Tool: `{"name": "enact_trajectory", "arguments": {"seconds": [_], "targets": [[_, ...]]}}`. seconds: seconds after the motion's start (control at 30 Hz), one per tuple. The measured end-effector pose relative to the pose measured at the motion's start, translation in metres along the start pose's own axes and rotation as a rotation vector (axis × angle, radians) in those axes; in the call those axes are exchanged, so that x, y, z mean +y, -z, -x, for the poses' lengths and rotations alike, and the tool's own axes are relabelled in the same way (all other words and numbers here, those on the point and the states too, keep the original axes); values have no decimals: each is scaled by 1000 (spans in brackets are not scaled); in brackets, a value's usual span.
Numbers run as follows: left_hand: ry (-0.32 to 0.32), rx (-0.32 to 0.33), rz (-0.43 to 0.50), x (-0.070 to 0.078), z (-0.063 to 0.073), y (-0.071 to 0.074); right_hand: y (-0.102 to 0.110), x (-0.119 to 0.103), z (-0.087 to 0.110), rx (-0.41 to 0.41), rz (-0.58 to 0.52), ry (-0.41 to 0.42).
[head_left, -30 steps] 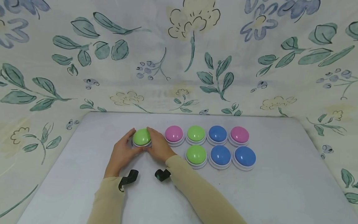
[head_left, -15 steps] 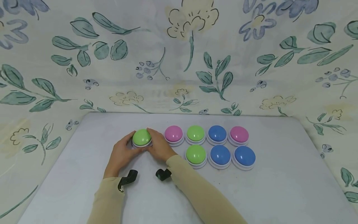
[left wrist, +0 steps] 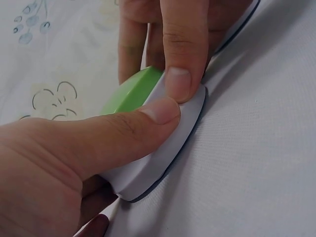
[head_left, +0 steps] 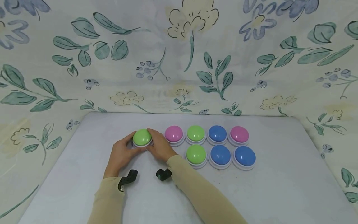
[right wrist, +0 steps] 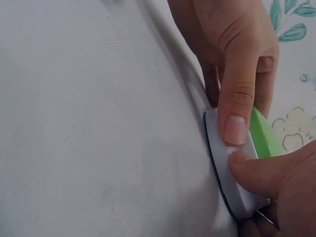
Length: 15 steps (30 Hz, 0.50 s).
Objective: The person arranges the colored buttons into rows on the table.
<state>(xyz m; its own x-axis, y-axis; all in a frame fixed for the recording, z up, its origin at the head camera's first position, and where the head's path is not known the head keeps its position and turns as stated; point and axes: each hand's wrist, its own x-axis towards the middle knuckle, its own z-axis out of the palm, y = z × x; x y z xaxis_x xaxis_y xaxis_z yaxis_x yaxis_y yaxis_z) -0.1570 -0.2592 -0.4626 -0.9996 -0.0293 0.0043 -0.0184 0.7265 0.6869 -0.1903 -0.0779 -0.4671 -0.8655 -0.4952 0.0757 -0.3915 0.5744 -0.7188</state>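
A green domed push button (head_left: 142,137) with a white round base sits at the left of the back row, between both hands. My left hand (head_left: 121,155) grips its left side, and my right hand (head_left: 160,148) grips its right side. Both thumbs meet on the near side of the white base. In the left wrist view, the left thumb (left wrist: 123,133) presses the base beside the right thumb (left wrist: 180,59). The right wrist view shows the base's dark bottom rim at the white tabletop (right wrist: 108,123); whether it touches fully I cannot tell. Fingers behind the button are partly hidden.
To the right, a back row has a pink button (head_left: 174,133), a green button (head_left: 195,133), a blue button (head_left: 217,133) and another pink button (head_left: 239,134). In front stand a green button (head_left: 196,154) and two blue buttons (head_left: 220,155). Floral cloth (head_left: 156,62) rises behind.
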Motion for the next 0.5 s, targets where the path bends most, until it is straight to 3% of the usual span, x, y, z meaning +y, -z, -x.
{"name": "enact_trajectory", "arguments": {"seconds": [0.5], "targets": [[22,41,29,8,4,12,7,-6,3,48,64,74]]}}
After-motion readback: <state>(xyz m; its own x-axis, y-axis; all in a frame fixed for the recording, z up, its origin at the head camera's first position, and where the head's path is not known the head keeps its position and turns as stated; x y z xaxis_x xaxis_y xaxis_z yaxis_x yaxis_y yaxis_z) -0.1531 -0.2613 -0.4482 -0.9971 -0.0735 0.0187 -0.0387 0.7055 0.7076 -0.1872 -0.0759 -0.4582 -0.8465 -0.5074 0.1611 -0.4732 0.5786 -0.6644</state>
